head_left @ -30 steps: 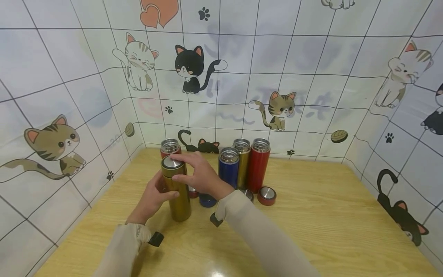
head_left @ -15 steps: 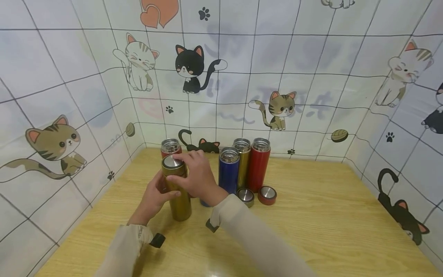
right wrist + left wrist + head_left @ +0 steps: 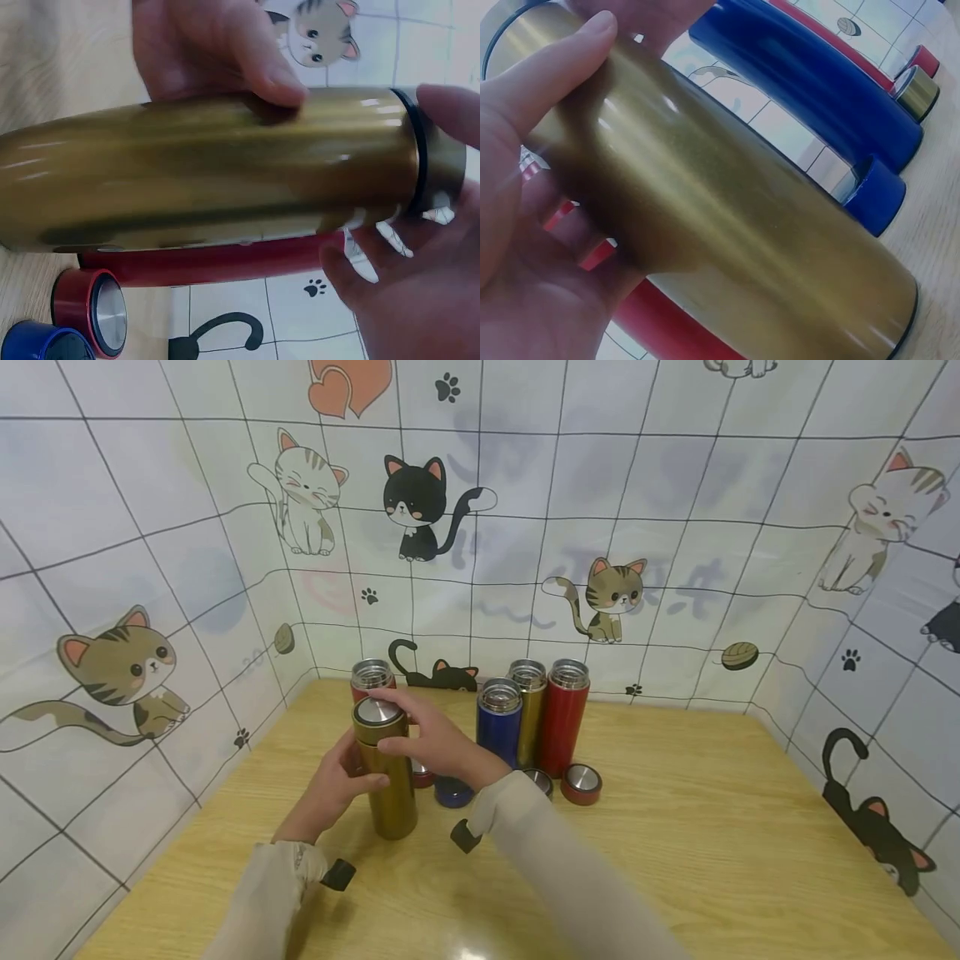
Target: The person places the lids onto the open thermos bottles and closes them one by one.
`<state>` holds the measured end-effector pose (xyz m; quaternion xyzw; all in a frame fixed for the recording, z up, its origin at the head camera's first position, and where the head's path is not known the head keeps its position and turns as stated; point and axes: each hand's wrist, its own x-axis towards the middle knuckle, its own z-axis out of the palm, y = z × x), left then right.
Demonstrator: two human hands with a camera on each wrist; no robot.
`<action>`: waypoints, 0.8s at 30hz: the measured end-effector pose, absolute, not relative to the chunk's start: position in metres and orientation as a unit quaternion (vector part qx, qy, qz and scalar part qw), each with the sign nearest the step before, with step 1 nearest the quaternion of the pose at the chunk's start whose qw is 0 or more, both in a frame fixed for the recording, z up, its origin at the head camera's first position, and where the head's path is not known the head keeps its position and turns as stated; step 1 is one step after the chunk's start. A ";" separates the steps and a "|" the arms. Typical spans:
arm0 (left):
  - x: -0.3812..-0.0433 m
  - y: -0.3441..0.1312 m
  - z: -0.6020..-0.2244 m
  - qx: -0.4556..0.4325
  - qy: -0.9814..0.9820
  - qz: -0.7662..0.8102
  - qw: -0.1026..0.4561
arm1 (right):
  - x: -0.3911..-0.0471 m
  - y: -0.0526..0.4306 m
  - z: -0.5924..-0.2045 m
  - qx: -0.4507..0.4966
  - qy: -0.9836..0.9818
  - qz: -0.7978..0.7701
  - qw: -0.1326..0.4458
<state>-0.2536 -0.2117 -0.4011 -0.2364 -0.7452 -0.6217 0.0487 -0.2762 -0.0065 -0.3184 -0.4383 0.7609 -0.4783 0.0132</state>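
A gold thermos (image 3: 393,806) stands upright on the table at left of centre in the head view. My left hand (image 3: 330,793) grips its body, with the thumb across the near side and the fingers curled behind. On top sits a gold lid (image 3: 377,712) with a silver disc, and a dark ring shows at its lower edge in the right wrist view. My right hand (image 3: 442,742) holds this lid from the right, thumb in front and fingers round the far side. A red thermos (image 3: 372,673) without a lid stands just behind, mostly hidden.
Lidless blue (image 3: 498,727), gold (image 3: 530,693) and red (image 3: 565,718) thermoses stand close together right of the hands. On the table before them lie a blue lid (image 3: 453,793), two red lids (image 3: 581,785) and a gold lid (image 3: 916,94). Cat-patterned sheeting (image 3: 675,485) walls in the table (image 3: 712,827).
My right hand turned round the lid half a second ago, its fingers bunching; now it is turned back and reaches further across the lid. My left hand keeps its grip, and the thermos stays put.
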 end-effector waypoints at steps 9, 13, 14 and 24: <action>-0.254 -0.212 -0.399 -0.233 -0.745 -0.624 0.036 | -0.278 0.001 -0.315 -0.427 0.762 -0.485 0.040; -0.253 -0.212 -0.400 -0.230 -0.746 -0.624 0.039 | -0.276 -0.001 -0.316 -0.414 0.779 -0.471 0.010; -0.253 -0.212 -0.400 -0.229 -0.745 -0.625 0.039 | -0.276 -0.002 -0.317 -0.412 0.784 -0.465 -0.003; -0.255 -0.212 -0.404 -0.243 -0.734 -0.633 0.049 | -0.270 -0.009 -0.322 -0.400 0.809 -0.410 -0.131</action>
